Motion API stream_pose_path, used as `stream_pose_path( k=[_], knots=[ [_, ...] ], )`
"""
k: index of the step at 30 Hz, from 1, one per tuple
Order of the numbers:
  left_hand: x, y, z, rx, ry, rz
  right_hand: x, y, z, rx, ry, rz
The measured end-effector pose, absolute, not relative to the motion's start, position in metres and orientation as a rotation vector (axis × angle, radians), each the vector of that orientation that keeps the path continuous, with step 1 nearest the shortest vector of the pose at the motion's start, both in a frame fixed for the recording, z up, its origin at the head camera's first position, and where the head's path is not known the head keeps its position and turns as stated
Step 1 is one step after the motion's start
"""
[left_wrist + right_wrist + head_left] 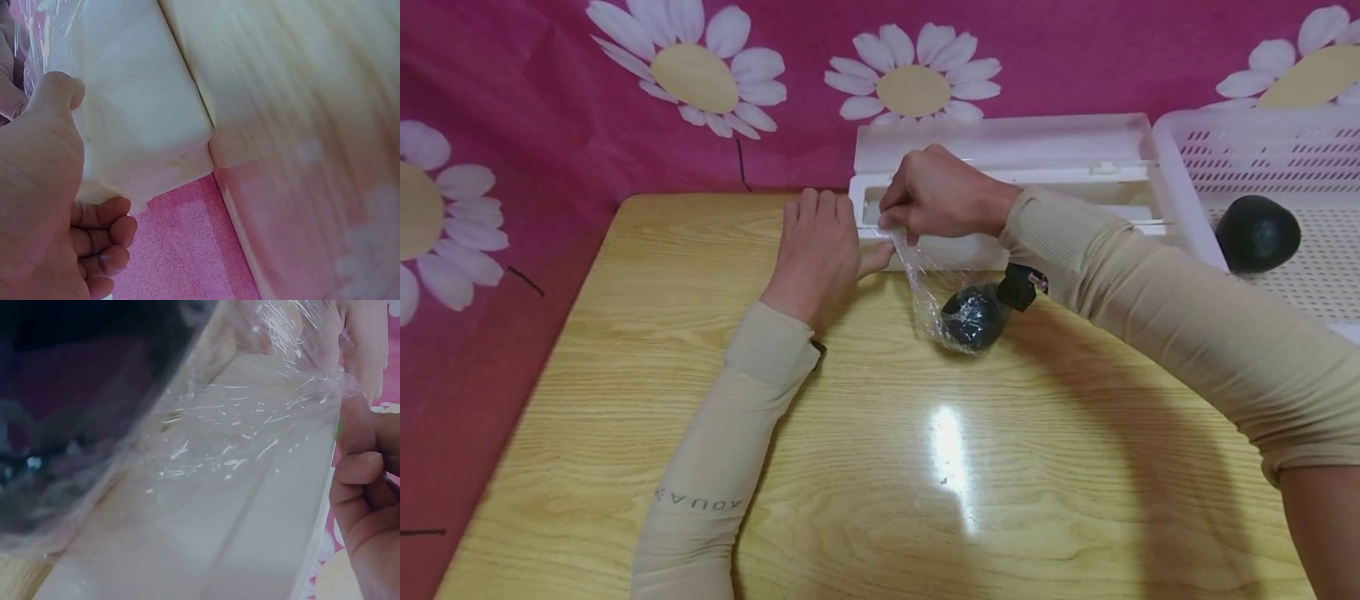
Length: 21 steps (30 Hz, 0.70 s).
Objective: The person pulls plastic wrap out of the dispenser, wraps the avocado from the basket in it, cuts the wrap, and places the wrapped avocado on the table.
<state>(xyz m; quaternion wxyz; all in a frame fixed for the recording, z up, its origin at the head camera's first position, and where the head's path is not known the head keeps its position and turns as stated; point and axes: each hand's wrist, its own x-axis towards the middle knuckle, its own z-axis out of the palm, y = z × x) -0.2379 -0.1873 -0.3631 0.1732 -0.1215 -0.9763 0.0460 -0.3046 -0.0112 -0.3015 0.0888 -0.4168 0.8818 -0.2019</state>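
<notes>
At the left end of the white cling film dispenser (951, 252), my left hand (820, 250) grips the box's corner, thumb against the front and fingers around the end. Above the same end, my right hand (951, 196) pinches cling film (917, 271) between thumb and fingers. That film stretches down over a dark, avocado-like fruit (973, 321) lying on the table before the box. In the right wrist view the wrinkled film (231, 444) shines across the box, and the fruit (81, 419) fills the upper left. The dispenser's lid (1000, 142) stands raised at the back.
To the right of the dispenser is a white perforated basket (1187, 183), with another dark fruit (1258, 233) inside. The wood-grain table (850, 467) stretches toward me. A pink cloth (805, 50) with daisies hangs behind.
</notes>
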Motion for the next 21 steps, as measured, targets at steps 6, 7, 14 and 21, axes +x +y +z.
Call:
stream_pose_path(
  k=[6, 7, 14, 21],
  knots=[
    [-0.238, -0.186, -0.362, -0.333, -2.778, 0.121, -0.305, -0.013, -0.303, -1.251, 2.616, -0.625],
    [-0.238, -0.187, -0.362, -0.331, -2.777, 0.12, -0.305, -0.013, -0.303, -1.256, 2.615, -0.627],
    [-0.237, -0.189, -0.362, -0.33, -2.783, 0.132, -0.306, -0.018, -0.304, -1.273, 2.617, -0.622],
    [-0.237, -0.188, -0.36, -0.337, -2.835, 0.121, -0.305, -0.024, -0.303, -1.368, 2.646, -0.571]
  ],
)
